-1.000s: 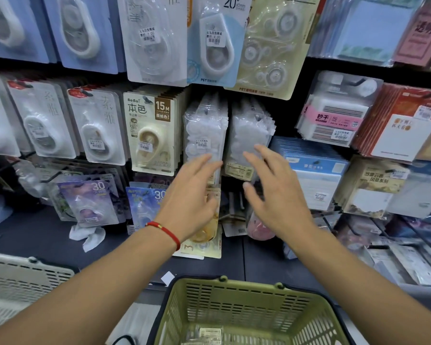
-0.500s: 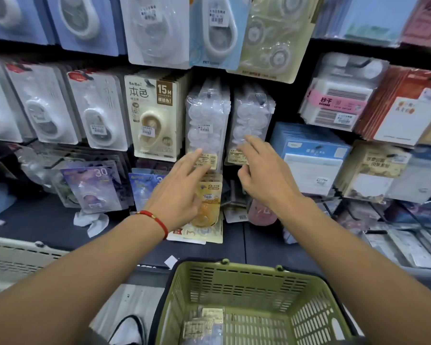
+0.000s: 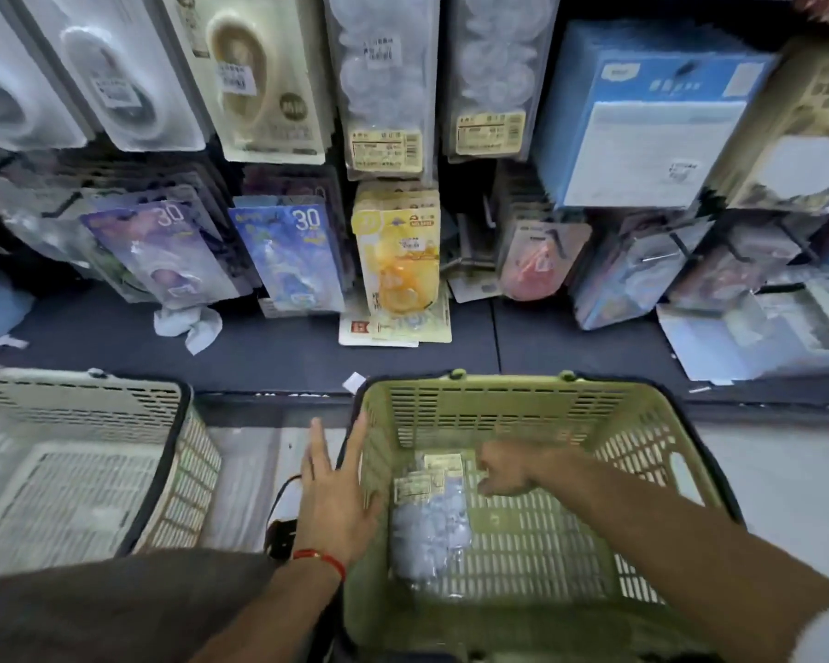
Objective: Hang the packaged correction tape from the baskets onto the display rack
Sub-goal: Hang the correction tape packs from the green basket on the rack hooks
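Clear blister packs of correction tape (image 3: 429, 523) with yellow label cards lie on the floor of the green basket (image 3: 642, 452). My right hand (image 3: 503, 476) is down inside the basket with its curled fingertips at the right edge of the top pack; motion blur hides whether it grips it. My left hand (image 3: 336, 490) lies flat with straight fingers against the basket's left rim and holds nothing. Above, the display rack carries two rows of the same clear packs (image 3: 386, 83) on hooks.
A white basket (image 3: 82, 461) stands left of the green one. Other tape packs hang along the rack: purple (image 3: 164, 251), blue (image 3: 290, 251), yellow (image 3: 400, 251). A blue box (image 3: 642, 112) hangs at right. Crumpled paper (image 3: 190, 325) lies on the dark shelf.
Both hands have dropped from the hanging clear packs on the rack to the green basket. The view has tilted down. My right hand now reaches inside the basket.
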`<state>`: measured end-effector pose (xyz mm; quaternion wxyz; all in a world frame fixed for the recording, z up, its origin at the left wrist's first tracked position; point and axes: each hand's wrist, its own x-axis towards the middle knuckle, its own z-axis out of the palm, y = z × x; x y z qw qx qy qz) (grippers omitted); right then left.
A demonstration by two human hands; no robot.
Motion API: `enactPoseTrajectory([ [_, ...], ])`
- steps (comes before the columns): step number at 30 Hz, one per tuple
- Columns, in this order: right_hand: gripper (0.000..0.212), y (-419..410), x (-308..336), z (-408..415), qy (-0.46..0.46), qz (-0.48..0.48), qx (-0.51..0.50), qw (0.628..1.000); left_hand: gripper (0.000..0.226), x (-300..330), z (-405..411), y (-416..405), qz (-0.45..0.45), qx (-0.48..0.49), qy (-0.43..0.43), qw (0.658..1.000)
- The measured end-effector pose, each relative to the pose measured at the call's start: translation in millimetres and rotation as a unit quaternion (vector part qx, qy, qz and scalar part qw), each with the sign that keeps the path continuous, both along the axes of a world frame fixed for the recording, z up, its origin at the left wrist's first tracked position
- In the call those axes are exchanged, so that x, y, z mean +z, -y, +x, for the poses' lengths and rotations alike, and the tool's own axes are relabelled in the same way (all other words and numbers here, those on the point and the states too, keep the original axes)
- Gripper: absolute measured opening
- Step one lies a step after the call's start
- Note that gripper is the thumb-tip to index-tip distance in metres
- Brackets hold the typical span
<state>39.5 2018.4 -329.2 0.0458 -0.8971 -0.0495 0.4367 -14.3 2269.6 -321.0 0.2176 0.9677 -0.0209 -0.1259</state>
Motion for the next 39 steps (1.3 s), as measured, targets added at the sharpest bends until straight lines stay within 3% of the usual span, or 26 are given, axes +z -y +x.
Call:
enactPoseTrajectory([
  [5,0.113,-31,-97,-51,-0.038,0.041,-0.218,0.974,0.109,-14,1,0,-0.067,0.035,0.036,0.996],
  [8,0.127,-63,-117,-69,-0.007,-0.002,-0.243,0.970,0.109,-17,1,0,-0.062,0.044,0.041,0.996],
  [11,0.106,-88,-119,-74,0.062,0.036,-0.323,0.944,0.109,-17,0,0,-0.066,0.041,0.042,0.996],
  [13,0.081,-91,-121,-71,0.073,0.108,-0.431,0.893,0.108,-15,0,2,-0.066,0.042,0.048,0.996],
  [16,0.079,-83,-116,-70,0.029,0.200,-0.484,0.851,0.104,-13,-1,4,-0.061,0.051,0.051,0.996],
  [20,0.074,-57,-97,-68,0.056,0.255,-0.450,0.854,0.104,-11,-1,6,-0.027,0.037,0.053,0.998],
  [26,0.067,4,-14,-40,0.077,0.251,-0.243,0.934,0.104,-3,4,12,0.114,-0.051,0.083,0.989],
  [29,0.062,24,52,-15,0.063,0.264,-0.134,0.953,0.100,20,16,41,0.028,-0.136,0.032,0.990],
  [33,0.056,40,153,8,0.130,0.267,-0.047,0.954,0.089,79,37,68,-0.167,-0.148,-0.043,0.974],
  [36,0.057,51,216,17,0.180,0.314,-0.044,0.931,0.045,123,51,76,-0.351,-0.136,-0.071,0.924],
  [39,0.064,56,256,24,0.323,0.333,-0.095,0.881,0.033,166,69,84,-0.437,-0.106,-0.059,0.891],
])
